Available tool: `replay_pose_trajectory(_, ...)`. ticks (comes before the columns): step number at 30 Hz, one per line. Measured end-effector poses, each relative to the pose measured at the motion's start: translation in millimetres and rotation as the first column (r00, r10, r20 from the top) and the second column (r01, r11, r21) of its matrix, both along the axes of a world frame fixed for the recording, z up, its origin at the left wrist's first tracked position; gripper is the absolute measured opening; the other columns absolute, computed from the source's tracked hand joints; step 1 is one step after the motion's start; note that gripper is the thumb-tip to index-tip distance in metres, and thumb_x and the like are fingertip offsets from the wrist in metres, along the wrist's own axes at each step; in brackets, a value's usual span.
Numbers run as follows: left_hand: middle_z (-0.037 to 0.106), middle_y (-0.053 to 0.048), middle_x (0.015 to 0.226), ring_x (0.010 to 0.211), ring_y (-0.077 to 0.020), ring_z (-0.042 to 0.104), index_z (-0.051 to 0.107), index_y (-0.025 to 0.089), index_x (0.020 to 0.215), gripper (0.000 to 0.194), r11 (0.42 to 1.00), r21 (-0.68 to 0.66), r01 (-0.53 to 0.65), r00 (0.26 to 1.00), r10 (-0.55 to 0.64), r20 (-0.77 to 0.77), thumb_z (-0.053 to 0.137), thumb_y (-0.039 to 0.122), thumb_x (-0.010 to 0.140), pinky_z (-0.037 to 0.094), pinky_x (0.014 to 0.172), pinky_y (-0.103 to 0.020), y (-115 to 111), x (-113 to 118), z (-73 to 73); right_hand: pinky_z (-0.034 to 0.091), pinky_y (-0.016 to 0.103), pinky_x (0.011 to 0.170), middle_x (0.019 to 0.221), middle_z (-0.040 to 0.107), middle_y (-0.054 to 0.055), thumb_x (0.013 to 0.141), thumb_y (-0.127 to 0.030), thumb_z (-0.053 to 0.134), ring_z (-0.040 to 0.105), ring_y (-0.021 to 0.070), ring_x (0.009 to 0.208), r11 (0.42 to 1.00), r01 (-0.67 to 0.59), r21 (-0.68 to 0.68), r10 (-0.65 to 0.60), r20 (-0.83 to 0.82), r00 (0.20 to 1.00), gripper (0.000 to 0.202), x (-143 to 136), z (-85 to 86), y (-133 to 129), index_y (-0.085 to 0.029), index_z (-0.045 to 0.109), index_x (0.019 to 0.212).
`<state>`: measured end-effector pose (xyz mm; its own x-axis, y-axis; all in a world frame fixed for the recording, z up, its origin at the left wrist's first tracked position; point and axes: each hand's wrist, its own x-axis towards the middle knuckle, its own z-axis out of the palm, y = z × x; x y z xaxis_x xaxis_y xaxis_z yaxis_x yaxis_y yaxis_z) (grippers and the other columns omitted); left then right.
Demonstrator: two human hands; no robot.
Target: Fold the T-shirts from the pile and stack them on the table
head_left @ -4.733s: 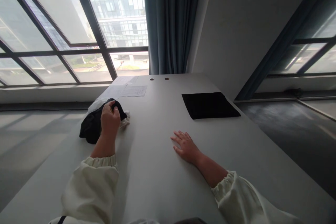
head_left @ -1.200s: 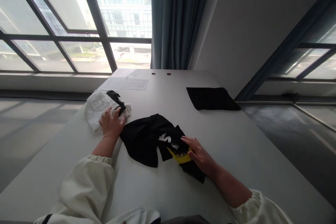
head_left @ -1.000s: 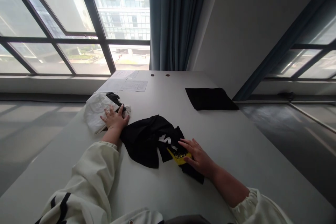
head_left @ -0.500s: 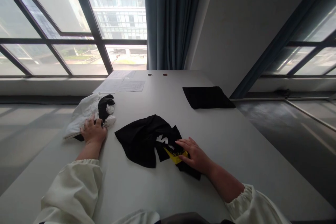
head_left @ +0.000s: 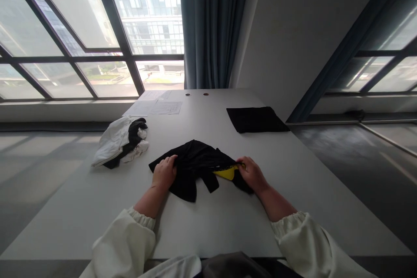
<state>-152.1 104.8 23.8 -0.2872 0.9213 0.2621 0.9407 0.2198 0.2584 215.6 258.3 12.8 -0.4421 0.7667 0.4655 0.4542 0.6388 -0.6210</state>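
Note:
A crumpled black T-shirt (head_left: 192, 156) with a yellow printed patch (head_left: 226, 173) lies across the near middle of the table. My left hand (head_left: 165, 171) grips its left part, fingers curled over the cloth. At the opposite end, my right hand (head_left: 252, 173) pinches the fabric beside the yellow patch and lifts it slightly. Folds hide most of the print. To the left, apart from both hands, rests a loose bundle of white and black clothes (head_left: 112, 141).
A folded black cloth (head_left: 257, 119) lies flat at the table's right side. Sheets of paper (head_left: 166, 107) sit at the far left of the white table (head_left: 208, 230). Two cable holes show near its far edge, with a blue curtain (head_left: 215, 30) and windows behind.
My left hand has left the white and black bundle and taken hold of the black T-shirt. My right hand has gone from resting on the shirt to pinching it, and its white lettering is now folded away.

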Motion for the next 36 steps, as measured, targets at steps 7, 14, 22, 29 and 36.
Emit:
replay_pose_trajectory(7,0.078,-0.009,0.094,0.087,-0.0254,0.072,0.072,0.024,0.104,0.032,0.979,-0.040,-0.200,0.969,0.204,0.142,0.044,0.040,0.106,0.047,0.075,-0.032,-1.0,-21.9,6.0,0.053,0.048,0.100,0.102,0.070,0.013,0.088,-0.029,0.051,0.064,0.0316,0.103,0.921,0.386,0.055,-0.386,-0.010,0.922,0.017,27.6,1.9,25.8,-0.026,0.065,0.098)
replay_pose_trajectory(14,0.075,-0.012,0.092,0.084,-0.0287,0.071,0.069,0.020,0.110,0.039,0.866,0.074,-0.495,0.858,0.473,0.201,0.037,0.042,0.106,0.048,0.073,-0.034,-10.5,-56.3,16.7,0.046,0.052,0.109,0.104,0.069,0.016,0.081,-0.028,0.050,0.062,0.0327,0.111,0.797,0.590,0.128,-0.593,-0.022,0.805,0.014,64.1,5.6,55.0,-0.024,0.061,0.088)
replay_pose_trajectory(22,0.073,-0.016,0.109,0.108,-0.0339,0.067,0.070,0.017,0.111,0.031,0.926,0.064,-0.373,0.928,0.372,0.026,0.050,0.036,0.099,0.050,0.098,-0.044,-7.5,-60.2,9.6,0.053,0.037,0.074,0.090,0.069,0.007,0.086,-0.045,0.052,0.061,0.0234,0.073,0.888,0.428,-0.169,-0.433,0.006,0.901,0.026,58.9,1.4,47.7,-0.024,0.061,0.099)
replay_pose_trajectory(29,0.067,-0.011,0.139,0.130,-0.0315,0.059,0.066,0.024,0.137,0.040,0.985,0.103,0.137,0.990,-0.138,-0.001,0.054,0.039,0.101,0.041,0.117,-0.049,6.5,-25.5,5.1,0.056,0.038,0.079,0.090,0.073,0.004,0.095,-0.051,0.052,0.069,0.0253,0.082,0.956,0.111,-0.273,-0.122,-0.025,0.992,0.031,32.7,5.1,33.4,-0.024,0.062,0.108)
replay_pose_trajectory(36,0.050,-0.011,0.162,0.148,-0.0314,0.048,0.049,0.029,0.156,0.058,0.916,0.172,0.362,0.918,-0.383,0.106,0.058,0.045,0.101,0.038,0.124,-0.055,25.2,52.6,4.6,0.036,0.049,0.126,0.161,0.052,0.009,0.092,-0.026,0.060,0.048,0.0291,0.149,0.877,-0.431,-0.214,0.404,-0.159,0.901,0.051,-36.5,0.7,3.8,-0.025,0.062,0.143)
